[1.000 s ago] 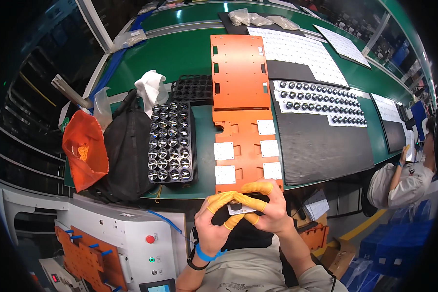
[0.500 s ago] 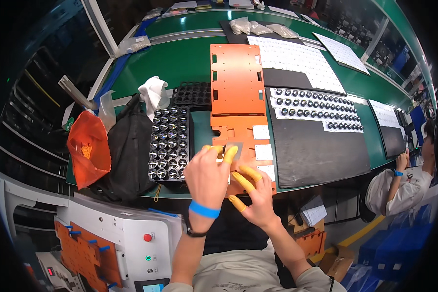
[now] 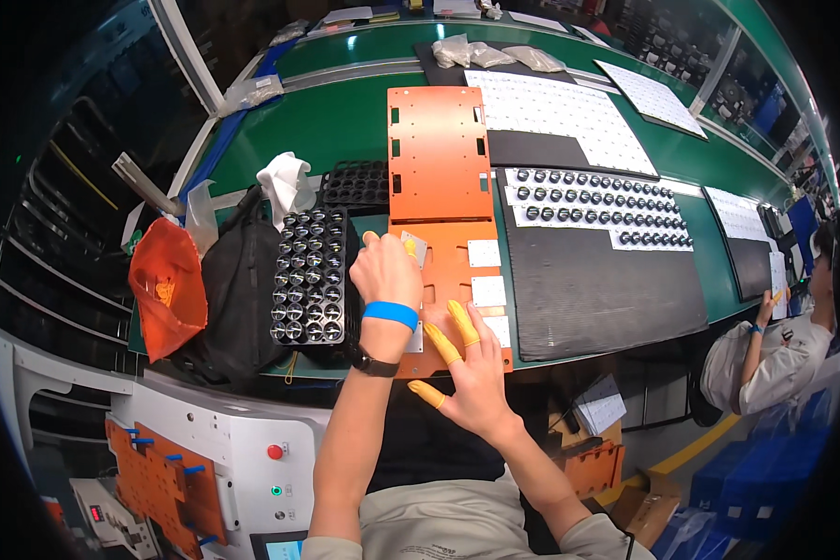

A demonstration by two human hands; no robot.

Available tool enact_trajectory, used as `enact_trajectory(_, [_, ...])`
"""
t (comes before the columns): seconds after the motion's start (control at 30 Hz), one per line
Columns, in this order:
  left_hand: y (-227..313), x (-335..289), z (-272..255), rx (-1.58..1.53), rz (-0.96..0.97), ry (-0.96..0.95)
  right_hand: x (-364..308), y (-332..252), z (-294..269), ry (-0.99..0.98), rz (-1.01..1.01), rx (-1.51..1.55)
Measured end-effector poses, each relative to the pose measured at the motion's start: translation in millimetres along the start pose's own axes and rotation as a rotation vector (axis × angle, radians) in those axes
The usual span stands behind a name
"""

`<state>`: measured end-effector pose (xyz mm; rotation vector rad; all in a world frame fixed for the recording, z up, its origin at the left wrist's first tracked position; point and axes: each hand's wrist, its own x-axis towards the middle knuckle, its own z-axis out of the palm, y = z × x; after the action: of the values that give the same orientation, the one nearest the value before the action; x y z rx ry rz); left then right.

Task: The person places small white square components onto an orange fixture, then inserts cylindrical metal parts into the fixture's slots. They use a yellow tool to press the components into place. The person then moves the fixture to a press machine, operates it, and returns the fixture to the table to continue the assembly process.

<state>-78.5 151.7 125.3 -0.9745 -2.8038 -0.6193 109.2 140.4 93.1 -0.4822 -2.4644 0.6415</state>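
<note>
My left hand (image 3: pixel 388 273), in yellow finger cots, reaches over the left side of the orange fixture (image 3: pixel 447 271). Its fingers are closed on a small white square plate (image 3: pixel 420 252), which lies tilted at the fixture's upper left recess; the fingertips are partly hidden. Above the fixture's near part is my right hand (image 3: pixel 471 378), also in yellow finger cots, with fingers spread and nothing held. Along the fixture's right side sit white square plates (image 3: pixel 483 253), and another shows beside my left wrist. The fixture's hinged orange lid (image 3: pixel 439 154) lies folded back behind it.
A black tray (image 3: pixel 353 317) of round black lens parts stands at left, beside a black bag (image 3: pixel 243 289) and an orange bag (image 3: pixel 166 289). Right of the fixture, a dark board (image 3: pixel 597 299) bears white strips with black parts. Farther right, a co-worker (image 3: pixel 765 364) sits.
My left hand has moved up and left with the plate, from the fixture's middle to its upper left recess. My right hand has shifted slightly left and down, fingers spread.
</note>
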Motion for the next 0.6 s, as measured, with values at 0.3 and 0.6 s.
enact_trajectory(0.3, [-7.9, 0.8, 6.7, 0.049, -0.106, -0.068, -1.4, 2.1, -3.3, -0.006, -0.03, 0.003])
enact_trajectory(0.6, [-11.4, -7.2, 31.1, 0.089, -0.086, -0.036, -2.3, 2.1, -2.8, -0.008, -0.033, 0.001])
